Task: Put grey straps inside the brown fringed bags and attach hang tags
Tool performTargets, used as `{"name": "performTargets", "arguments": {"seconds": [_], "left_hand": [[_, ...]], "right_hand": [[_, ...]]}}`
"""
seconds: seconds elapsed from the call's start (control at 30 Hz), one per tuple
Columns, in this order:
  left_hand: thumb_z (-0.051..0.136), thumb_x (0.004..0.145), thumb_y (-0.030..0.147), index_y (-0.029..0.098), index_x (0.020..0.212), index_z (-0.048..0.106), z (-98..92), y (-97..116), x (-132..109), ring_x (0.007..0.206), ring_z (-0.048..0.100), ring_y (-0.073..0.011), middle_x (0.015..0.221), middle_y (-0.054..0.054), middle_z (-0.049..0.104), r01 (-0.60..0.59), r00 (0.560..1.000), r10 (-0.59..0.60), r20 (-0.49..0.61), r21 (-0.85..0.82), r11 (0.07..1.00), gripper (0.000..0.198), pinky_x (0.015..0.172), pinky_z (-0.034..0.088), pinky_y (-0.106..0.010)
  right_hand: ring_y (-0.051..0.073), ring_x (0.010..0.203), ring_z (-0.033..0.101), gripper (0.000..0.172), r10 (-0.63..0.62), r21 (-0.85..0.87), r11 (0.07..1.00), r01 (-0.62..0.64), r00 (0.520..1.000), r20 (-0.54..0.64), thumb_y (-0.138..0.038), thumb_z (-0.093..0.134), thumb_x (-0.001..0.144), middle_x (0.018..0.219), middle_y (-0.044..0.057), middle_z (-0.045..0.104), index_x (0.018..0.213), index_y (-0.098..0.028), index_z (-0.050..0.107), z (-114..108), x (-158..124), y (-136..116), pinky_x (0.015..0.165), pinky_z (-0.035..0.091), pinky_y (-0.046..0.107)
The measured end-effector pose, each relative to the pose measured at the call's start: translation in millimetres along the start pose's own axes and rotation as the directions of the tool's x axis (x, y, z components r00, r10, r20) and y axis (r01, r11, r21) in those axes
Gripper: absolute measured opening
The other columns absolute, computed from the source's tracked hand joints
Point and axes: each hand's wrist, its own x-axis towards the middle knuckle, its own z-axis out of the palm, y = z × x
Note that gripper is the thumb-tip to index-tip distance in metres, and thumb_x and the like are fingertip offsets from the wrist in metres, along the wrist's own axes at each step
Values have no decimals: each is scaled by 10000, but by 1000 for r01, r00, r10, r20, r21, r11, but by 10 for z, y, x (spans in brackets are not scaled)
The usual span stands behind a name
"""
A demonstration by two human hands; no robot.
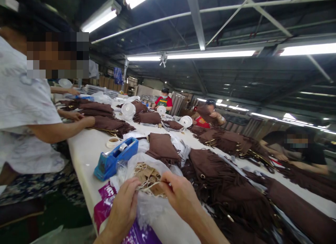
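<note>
A clear plastic bag (136, 160) lies open in front of me, filled with brown paper tags (150, 176) that have white strings (151, 184) tangled over them. My left hand (126, 198) is at the bag's left side, thumb and fingers pinched on a white string. On the other side, my right hand (178, 192) is also closed, its fingertips pinching string. A strand appears to stretch between the two hands. Under my left forearm lies a purple printed plastic package (106, 198). A brown fringed bag (162, 146) rests just behind the tags.
A blue tape dispenser (117, 158) and a tape roll (112, 142) stand to the left. Brown fringed bags (217, 170) are piled on the right. Small white fans (128, 110) stand farther along the table (81, 153). A co-worker (28, 107) handles bags at left; others work across.
</note>
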Motion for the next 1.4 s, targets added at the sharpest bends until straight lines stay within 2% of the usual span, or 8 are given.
{"name": "performTargets", "arguments": {"seconds": [0.27,0.37,0.57,0.7,0.87,1.0,1.23,1.4], "left_hand": [[460,847,117,240,1081,620,-11,194,50,1003,618,-255,1081,-67,687,-158,985,160,64,-31,987,309,897,483,-410],[464,862,175,288,1286,521,34,630,-20,969,616,-230,1198,-77,634,27,948,80,309,-329,944,443,841,505,-357],[579,711,267,214,1367,414,402,1661,-118,580,543,-104,933,-35,653,794,450,238,861,-507,336,679,553,450,-221],[564,752,438,146,813,611,537,1887,-128,440,405,-71,529,48,529,867,274,300,914,-370,335,302,478,325,-189],[527,763,253,167,659,578,526,1953,-69,533,466,-100,559,41,555,572,379,227,897,-420,705,145,528,336,-198],[487,804,193,194,677,581,510,2182,102,595,504,-128,610,22,586,211,437,322,840,-443,871,157,567,336,-216],[449,831,237,188,683,588,581,2415,578,638,515,-141,663,6,605,95,471,396,788,-492,865,209,601,356,-228],[375,881,245,184,826,588,738,2192,493,728,543,-153,750,3,612,207,450,325,832,-451,868,228,664,408,-231]], "right_hand": [[127,588,465,122,344,373,870,-323,939,11,-201,536,750,588,-27,540,674,-159,622,-643,-832,376,530,326,220],[118,586,454,105,373,457,823,-337,928,12,-209,555,747,601,-30,538,688,-152,619,-717,-1127,371,531,337,213],[114,592,457,78,391,533,772,-347,920,32,-213,571,753,613,-35,534,700,-164,601,-1004,-1670,357,554,354,208],[118,583,471,44,482,493,744,-452,873,73,-194,567,713,617,-36,556,708,-174,607,-1247,-2115,453,531,339,207],[192,737,610,194,576,96,796,-597,797,181,-112,569,645,712,4,686,712,-227,710,-1256,-2641,577,671,426,256],[286,1097,572,387,512,203,848,-490,856,-69,-199,600,706,1187,115,658,1076,-210,709,-1012,-2647,579,935,440,377],[89,515,503,381,576,871,331,-362,809,117,-486,643,751,728,1,621,930,-150,621,-829,-2264,535,443,405,186],[106,562,500,190,532,587,714,-383,841,-99,-295,575,816,629,-24,600,676,-172,610,-856,-2289,730,537,374,210]]}}
